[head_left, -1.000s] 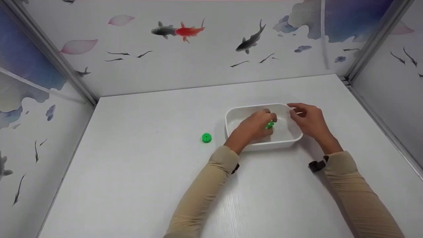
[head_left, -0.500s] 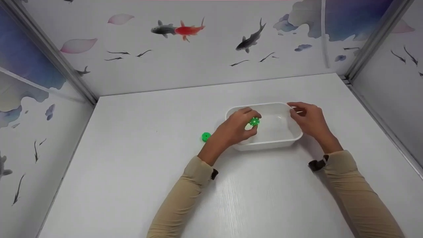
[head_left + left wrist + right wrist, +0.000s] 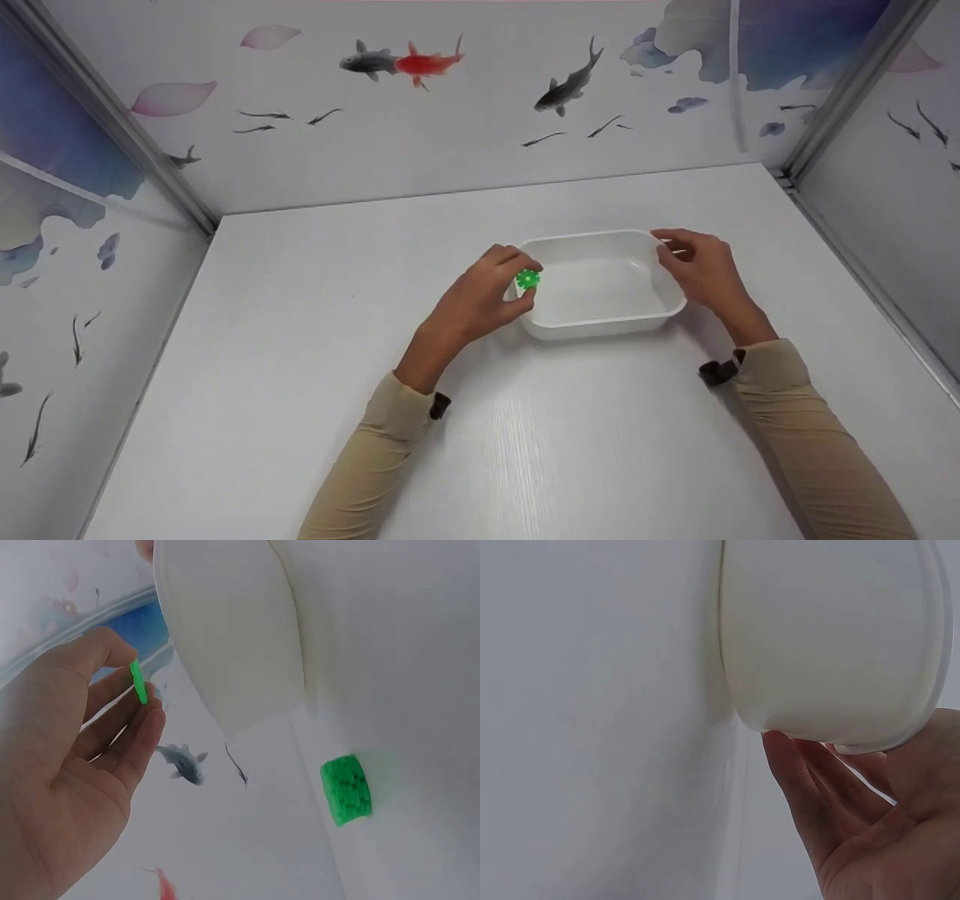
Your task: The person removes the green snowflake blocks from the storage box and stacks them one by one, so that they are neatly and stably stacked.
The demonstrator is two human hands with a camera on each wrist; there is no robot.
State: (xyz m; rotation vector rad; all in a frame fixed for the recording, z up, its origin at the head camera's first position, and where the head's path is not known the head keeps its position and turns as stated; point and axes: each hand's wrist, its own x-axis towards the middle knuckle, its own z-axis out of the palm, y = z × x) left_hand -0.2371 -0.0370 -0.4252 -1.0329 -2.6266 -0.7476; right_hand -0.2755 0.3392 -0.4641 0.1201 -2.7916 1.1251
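My left hand pinches a small green notched plastic disc between thumb and fingers, over the left end of a white plastic tub. Seen from the left wrist, the disc is thin and edge-on. A short stack of green notched discs stands on the table beside the tub; in the head view the left hand and arm hide it. At the tub's far right corner, my right hand grips the rim. Its fingers lie against the tub's outer wall in the right wrist view.
The tub stands on a white table right of centre. Printed panels with fish enclose the back and both sides, and metal posts rise at the rear corners.
The left hand has lifted the green disc from inside the tub and carried it left to the tub's left end. The stack has passed behind that hand. The right hand stays put.
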